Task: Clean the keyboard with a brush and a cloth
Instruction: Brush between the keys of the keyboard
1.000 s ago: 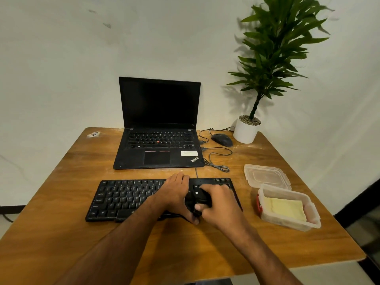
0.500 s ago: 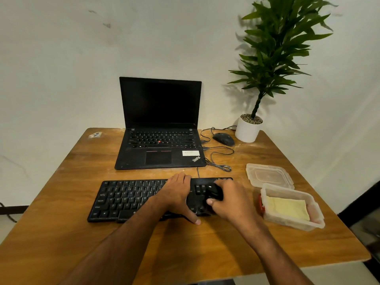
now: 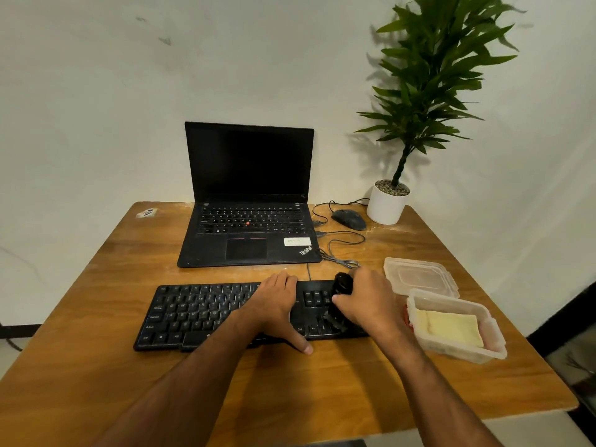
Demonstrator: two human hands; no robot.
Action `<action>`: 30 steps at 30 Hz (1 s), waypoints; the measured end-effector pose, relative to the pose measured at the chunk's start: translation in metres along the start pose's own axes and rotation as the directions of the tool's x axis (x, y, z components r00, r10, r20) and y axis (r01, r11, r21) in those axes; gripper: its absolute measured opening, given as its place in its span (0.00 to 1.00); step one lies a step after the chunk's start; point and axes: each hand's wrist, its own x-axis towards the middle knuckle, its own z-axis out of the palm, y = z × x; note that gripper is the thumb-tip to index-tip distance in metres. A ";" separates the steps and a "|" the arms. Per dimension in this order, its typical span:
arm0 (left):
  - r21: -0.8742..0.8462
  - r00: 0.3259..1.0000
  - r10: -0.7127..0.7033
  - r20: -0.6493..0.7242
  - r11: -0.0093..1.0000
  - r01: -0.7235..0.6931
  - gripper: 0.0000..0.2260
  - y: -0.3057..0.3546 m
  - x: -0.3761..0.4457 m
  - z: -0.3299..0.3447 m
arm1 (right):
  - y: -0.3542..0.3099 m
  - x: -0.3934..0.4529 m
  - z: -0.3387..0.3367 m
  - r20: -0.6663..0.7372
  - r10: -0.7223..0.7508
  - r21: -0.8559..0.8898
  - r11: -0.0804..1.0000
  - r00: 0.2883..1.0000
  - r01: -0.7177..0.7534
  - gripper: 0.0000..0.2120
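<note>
The black keyboard (image 3: 206, 312) lies on the wooden table (image 3: 96, 366), in front of the laptop (image 3: 250, 201). The left hand (image 3: 274, 304) rests flat on its middle, fingers straight. The right hand (image 3: 367, 303) grips a black brush (image 3: 340, 287) over the right end of the keys. Just beside, a clear container (image 3: 456, 325) holds a yellow cloth (image 3: 450, 327).

Wooden table (image 3: 96, 366) against a plain white wall (image 3: 96, 91). At the far side sits an open black laptop (image 3: 248, 240), screen dark. Right of it there's a black mouse (image 3: 349, 219) with its cable (image 3: 342, 246) looped loosely, then a potted plant (image 3: 388, 204) in a white pot at the far right corner. Small sticker (image 3: 146, 213) on the far left corner.
</note>
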 end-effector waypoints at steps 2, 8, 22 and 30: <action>-0.003 1.000 0.000 0.003 1.000 0.000 0.61 -0.001 0.000 0.000 | 0.005 0.001 -0.006 0.047 0.029 -0.064 0.998 0.998 -0.026 0.11; 0.002 1.000 -0.002 0.021 1.000 0.002 0.62 -0.001 0.002 -0.001 | 0.007 0.010 -0.021 0.009 0.052 0.023 0.998 0.999 -0.052 0.12; 0.085 0.993 -0.043 0.114 0.996 0.034 0.62 -0.022 -0.012 -0.014 | 0.038 0.012 -0.039 0.033 0.034 0.248 0.968 0.999 -0.041 0.18; 0.092 0.995 0.003 0.102 0.996 -0.013 0.62 0.002 -0.003 -0.012 | 0.031 0.030 -0.038 -0.094 0.023 0.341 0.940 0.995 0.011 0.14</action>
